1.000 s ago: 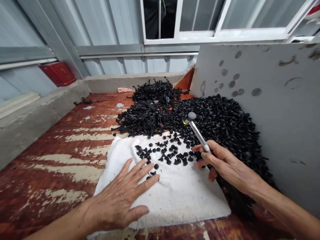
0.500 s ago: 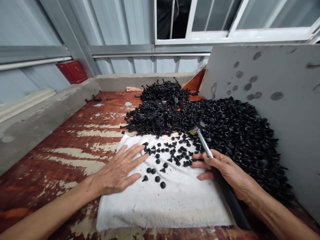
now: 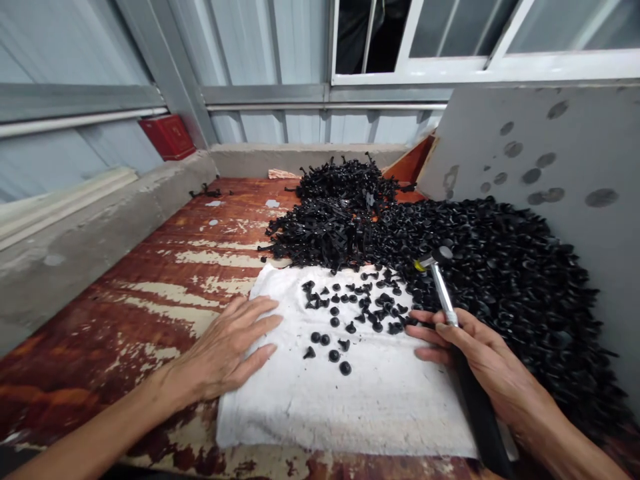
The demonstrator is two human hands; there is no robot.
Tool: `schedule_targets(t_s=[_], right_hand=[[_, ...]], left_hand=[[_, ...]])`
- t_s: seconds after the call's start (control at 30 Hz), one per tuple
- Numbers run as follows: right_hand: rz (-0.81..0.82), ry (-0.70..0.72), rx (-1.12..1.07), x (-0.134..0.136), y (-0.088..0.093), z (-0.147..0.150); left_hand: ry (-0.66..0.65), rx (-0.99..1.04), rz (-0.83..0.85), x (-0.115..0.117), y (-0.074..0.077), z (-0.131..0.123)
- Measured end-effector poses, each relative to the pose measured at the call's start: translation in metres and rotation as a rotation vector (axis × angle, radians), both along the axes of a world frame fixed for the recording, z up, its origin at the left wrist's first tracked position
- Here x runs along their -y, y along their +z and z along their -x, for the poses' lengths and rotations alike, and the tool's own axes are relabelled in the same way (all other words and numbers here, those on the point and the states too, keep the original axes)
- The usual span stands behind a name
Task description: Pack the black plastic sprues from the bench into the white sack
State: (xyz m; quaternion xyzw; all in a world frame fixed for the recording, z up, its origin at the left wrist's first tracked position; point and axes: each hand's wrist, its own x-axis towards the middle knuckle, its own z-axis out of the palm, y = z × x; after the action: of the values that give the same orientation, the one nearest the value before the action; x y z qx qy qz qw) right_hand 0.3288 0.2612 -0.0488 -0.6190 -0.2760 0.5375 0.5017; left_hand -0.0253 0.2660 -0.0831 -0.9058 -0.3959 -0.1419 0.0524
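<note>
My left hand (image 3: 235, 347) rests on the left edge of a white cloth (image 3: 350, 413), fingers spread and holding nothing. In my right hand (image 3: 475, 347) is a small mallet (image 3: 443, 287) with a metal shaft, a black grip and a head with one yellowish face. Its head points away from me, over the edge of the dark heap. Between my hands, several small black mushroom-shaped rubber pieces (image 3: 345, 367) lie scattered on the cloth. The fingertips of my right hand are close to the nearest of these pieces.
A large heap of similar black pieces (image 3: 525, 287) lies on the right against a grey board (image 3: 540, 147). Behind the cloth is a tangled pile of thin black parts (image 3: 330, 227). A red box (image 3: 167, 137) sits on the ledge at the back left of the worn table (image 3: 125, 320).
My left hand has drawn back to the left, away from the black pieces. The right hand still holds the mallet. The whole view has shifted, so the scene sits further right.
</note>
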Motion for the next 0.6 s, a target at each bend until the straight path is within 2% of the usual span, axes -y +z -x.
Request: schedule_targets(t_s=[0.07,0.17,0.23,0.3,0.5,0.6], right_hand=[[-0.011,0.002,0.006,0.000,-0.003,-0.001],[-0.009,0.014,0.001,0.000,-0.004,-0.001],[0.003,0.007,0.000,0.000,-0.003,-0.001],[0.010,-0.007,-0.002,0.000,-0.003,-0.001],[-0.007,0.051,0.005,-0.003,-0.010,-0.008],[-0.001,0.050,0.021,-0.003,-0.011,-0.009]], left_hand=[[0.030,0.001,0.037,-0.012,0.004,-0.014],[-0.003,-0.070,0.150,-0.032,0.009,-0.039],[-0.033,-0.135,0.227,-0.038,0.009,-0.046],[-0.055,-0.166,0.223,-0.034,0.006,-0.040],[-0.008,-0.146,-0.010,0.004,-0.007,0.005],[0.002,-0.107,-0.038,0.009,-0.006,0.000]])
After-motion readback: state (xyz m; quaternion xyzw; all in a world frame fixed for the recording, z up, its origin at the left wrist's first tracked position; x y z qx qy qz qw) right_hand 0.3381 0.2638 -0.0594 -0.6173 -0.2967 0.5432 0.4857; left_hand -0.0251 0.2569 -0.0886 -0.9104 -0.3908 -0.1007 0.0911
